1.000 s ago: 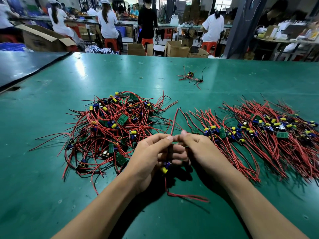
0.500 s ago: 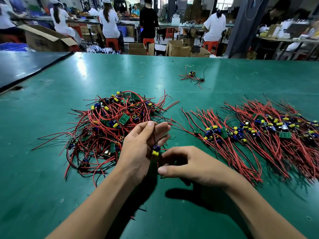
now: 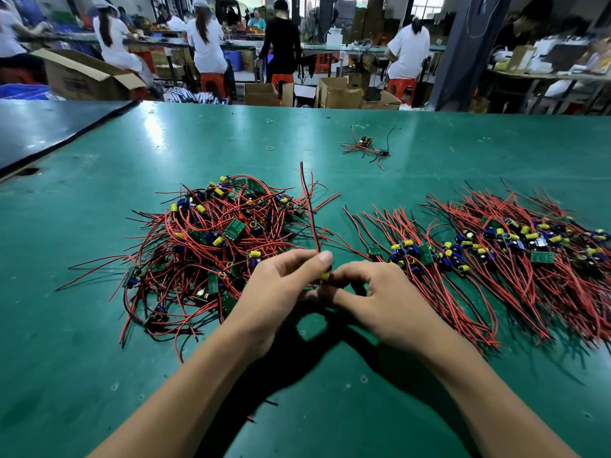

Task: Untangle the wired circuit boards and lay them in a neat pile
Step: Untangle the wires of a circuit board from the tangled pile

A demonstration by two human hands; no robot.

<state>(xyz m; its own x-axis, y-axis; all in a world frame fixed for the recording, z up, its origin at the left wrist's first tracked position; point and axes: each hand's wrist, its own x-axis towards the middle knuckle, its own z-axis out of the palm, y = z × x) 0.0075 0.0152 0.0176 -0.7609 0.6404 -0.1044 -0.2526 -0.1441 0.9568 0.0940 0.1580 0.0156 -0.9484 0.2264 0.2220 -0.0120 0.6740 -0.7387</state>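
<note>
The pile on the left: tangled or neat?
Tangled: left pile wires loop and cross every way; right pile wires lie roughly parallel.

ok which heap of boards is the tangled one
The left heap, beside the left hand: its wires loop every way, while the right heaps lie combed parallel.

Not much of the person to see, just two bare arms: left forearm (image 3: 185,391) in the lower left of the frame, right forearm (image 3: 479,391) in the lower right. Left hand (image 3: 281,292) and right hand (image 3: 386,302) are bare too. The left thumbnail (image 3: 325,256) is short and plain.
</note>
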